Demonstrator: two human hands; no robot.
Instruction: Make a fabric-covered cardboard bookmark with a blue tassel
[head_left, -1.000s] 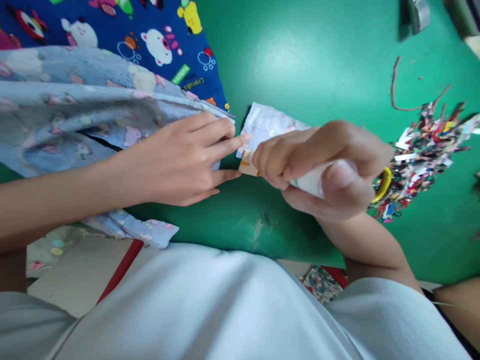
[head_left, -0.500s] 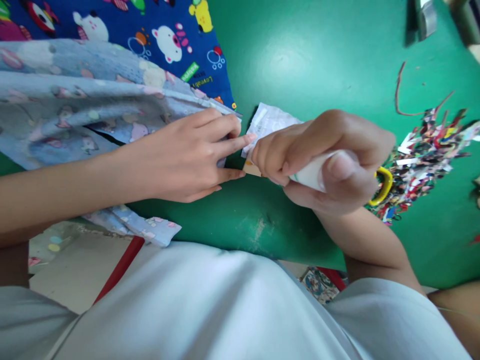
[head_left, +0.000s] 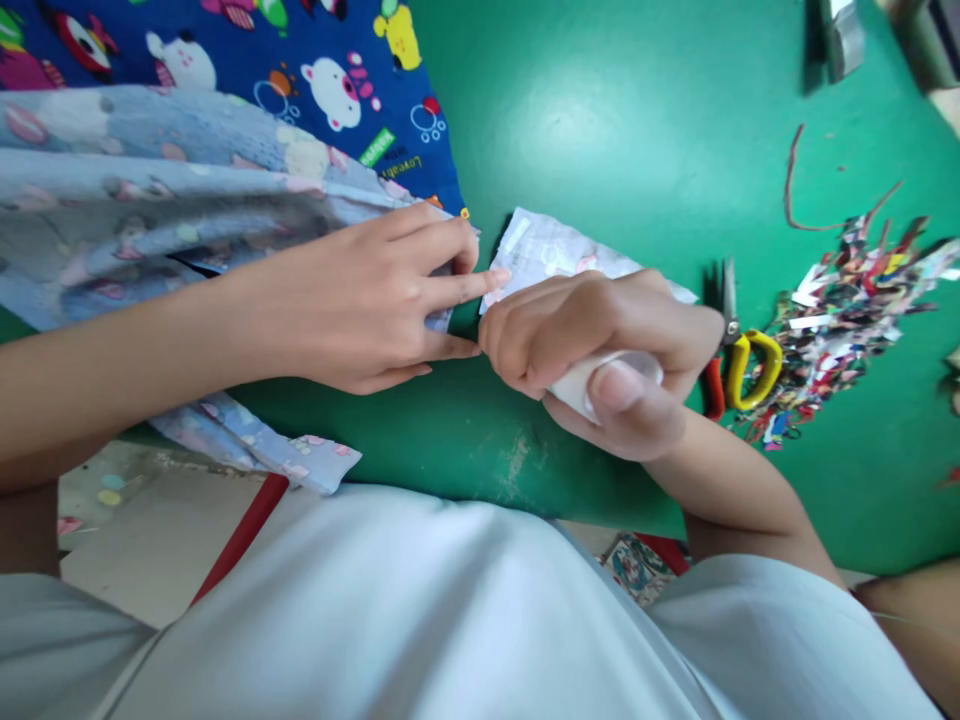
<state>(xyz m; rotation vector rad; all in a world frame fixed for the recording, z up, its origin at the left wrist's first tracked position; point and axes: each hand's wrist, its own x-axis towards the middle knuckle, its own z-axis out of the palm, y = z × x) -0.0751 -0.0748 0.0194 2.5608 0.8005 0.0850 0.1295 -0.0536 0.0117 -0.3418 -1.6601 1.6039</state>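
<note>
My left hand (head_left: 390,305) lies palm down over the edge of the light blue printed cloth (head_left: 232,195), index finger and thumb stretched out. Its index fingertip presses the left corner of a small pale printed cloth scrap (head_left: 559,245). My right hand (head_left: 592,345) is wrapped round a white bottle-like tube (head_left: 577,385), thumb over its near end. The tube's far end is hidden under the fingers, which rest low at the scrap's lower edge, close to the left thumb tip.
Scissors with yellow and red handles (head_left: 754,370) lie right of my right hand, against a heap of colourful scraps (head_left: 840,320). A dark blue cartoon-print cloth (head_left: 315,40) is at upper left on the green table (head_left: 600,130). A grey metal piece (head_left: 845,40) stands at upper right.
My right hand has moved left and slightly down with the white tube, uncovering more of the scrap and the scissors. The left hand has barely shifted.
</note>
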